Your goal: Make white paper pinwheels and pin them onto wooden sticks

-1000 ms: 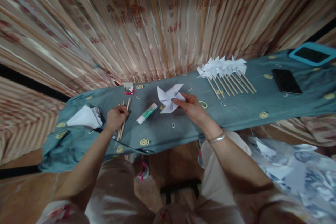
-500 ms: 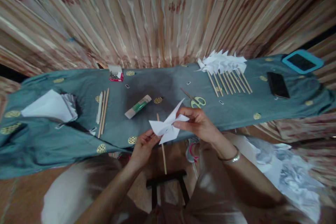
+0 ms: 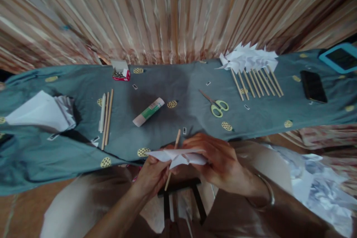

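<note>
single head-worn view | looks forward and down | close above teal cloth, curtain beyond

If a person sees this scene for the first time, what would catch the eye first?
Probably the white paper pinwheel, held by the left hand and right hand at bottom centre. Then, perhaps, the overlapping pinwheels on sticks toward the right, and the green-handled scissors lying to their left.

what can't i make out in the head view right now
All in the head view:
Middle of the held wooden stick: hidden behind the paper pinwheel.
Grip of the right hand: hidden by its own fingers.
Lettering on the green-and-white tube: blurred.
Metal bits in the small box: too small to count.
Blue-framed device: cut off by the right edge.
</note>
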